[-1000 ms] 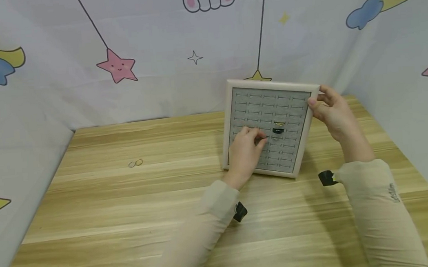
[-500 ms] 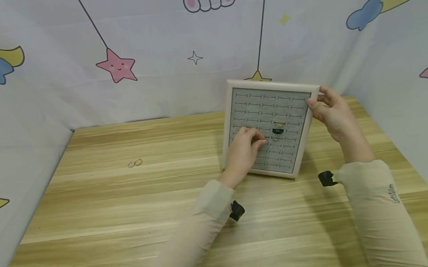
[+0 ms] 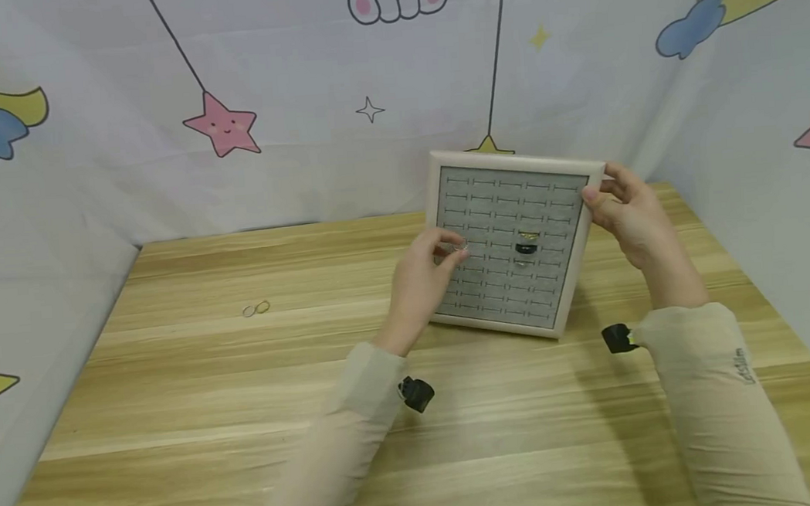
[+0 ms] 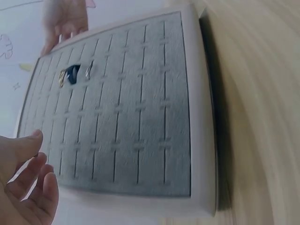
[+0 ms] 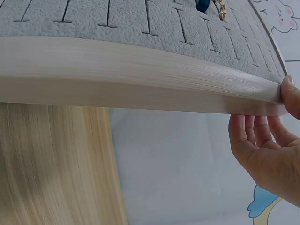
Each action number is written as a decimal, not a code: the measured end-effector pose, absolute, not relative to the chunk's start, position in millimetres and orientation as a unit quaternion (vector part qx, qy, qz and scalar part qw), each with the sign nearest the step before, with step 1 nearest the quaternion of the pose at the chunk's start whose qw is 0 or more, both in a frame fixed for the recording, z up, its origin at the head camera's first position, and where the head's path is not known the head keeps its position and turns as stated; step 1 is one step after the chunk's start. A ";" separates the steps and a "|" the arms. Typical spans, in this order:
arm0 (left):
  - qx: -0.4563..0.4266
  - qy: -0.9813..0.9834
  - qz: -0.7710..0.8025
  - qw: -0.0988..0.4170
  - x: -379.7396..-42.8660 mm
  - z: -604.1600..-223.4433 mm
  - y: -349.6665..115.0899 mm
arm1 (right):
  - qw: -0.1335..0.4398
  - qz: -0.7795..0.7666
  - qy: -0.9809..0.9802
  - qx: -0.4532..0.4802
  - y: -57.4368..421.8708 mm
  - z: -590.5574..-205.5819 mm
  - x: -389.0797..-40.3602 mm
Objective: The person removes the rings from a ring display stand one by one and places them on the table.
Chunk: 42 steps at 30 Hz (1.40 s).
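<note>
A pale-framed ring display board point(image 3: 512, 293) with a grey slotted pad stands tilted on the table. My right hand point(image 3: 632, 212) grips its upper right corner, thumb on the front and fingers behind, as the right wrist view also shows. My left hand point(image 3: 424, 279) is in front of the board's left side, pinching a thin silvery ring point(image 3: 462, 246) between thumb and index finger. Toward the right of the pad sit a gold ring point(image 3: 528, 235), a black ring point(image 3: 526, 249) and a thin silver ring point(image 4: 88, 70), one below another.
Two thin rings, one silvery point(image 3: 249, 311) and one gold point(image 3: 263, 306), lie close together on the wood-grain table point(image 3: 199, 420) at left. Behind the board hangs a white cloth point(image 3: 316, 158) printed with stars and clouds.
My left hand has moved left and slightly up from the middle of the pad, and the pinched ring now shows at its fingertips. The right hand and board have stayed in place.
</note>
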<state>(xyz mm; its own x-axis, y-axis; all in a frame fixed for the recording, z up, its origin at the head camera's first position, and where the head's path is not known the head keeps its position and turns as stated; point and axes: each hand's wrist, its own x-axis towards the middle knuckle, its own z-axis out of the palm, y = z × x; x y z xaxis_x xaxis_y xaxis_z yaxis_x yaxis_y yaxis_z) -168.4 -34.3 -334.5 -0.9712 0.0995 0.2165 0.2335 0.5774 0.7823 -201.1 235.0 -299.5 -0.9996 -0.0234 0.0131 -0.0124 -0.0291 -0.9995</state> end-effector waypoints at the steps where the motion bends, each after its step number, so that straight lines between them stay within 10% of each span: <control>1: -0.086 -0.886 -0.450 0.075 -169.3 -333.8 -39.2 | 0.004 -0.716 0.698 -0.012 235.0 -299.2 -201.2; 42: 0.208 -0.920 -0.326 0.071 -146.9 -387.1 -281.5 | 0.007 -0.712 0.702 -0.011 237.1 -300.5 -202.8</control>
